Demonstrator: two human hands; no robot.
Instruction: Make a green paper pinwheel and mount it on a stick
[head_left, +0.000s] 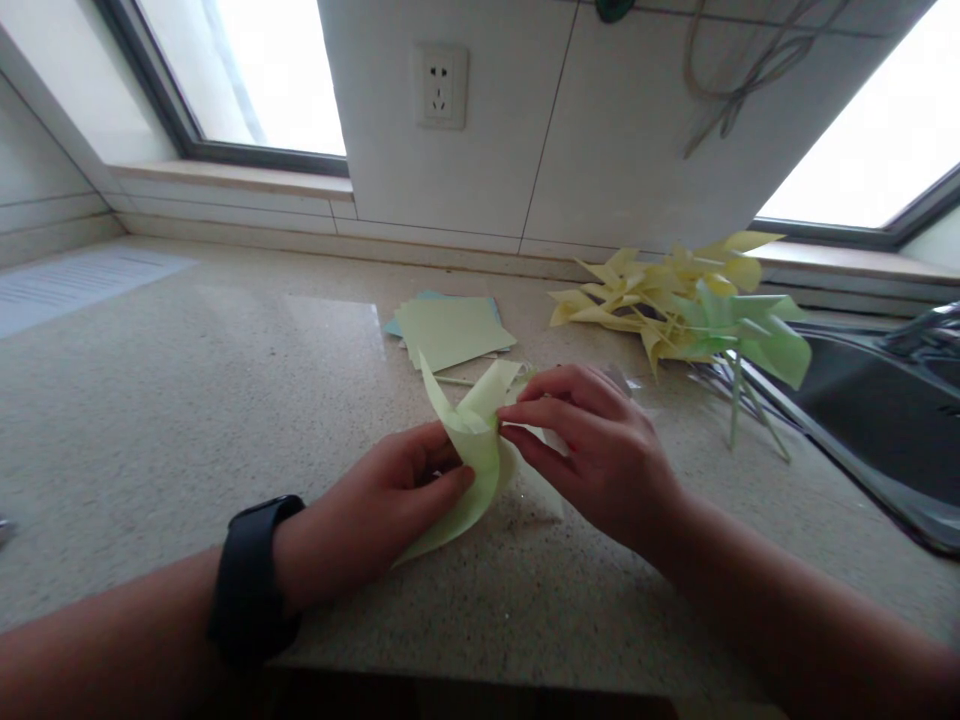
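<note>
Folded paper pinched between left hand and right hand, both closed on it.

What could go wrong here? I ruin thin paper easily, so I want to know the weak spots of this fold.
The left hand and right hand pinch the curled points of the pale green paper at one spot; if either slips, the points could spring apart. Squeezing hard may crease the curls. The sink lies close on the right, so a dropped piece could slide into it.
</note>
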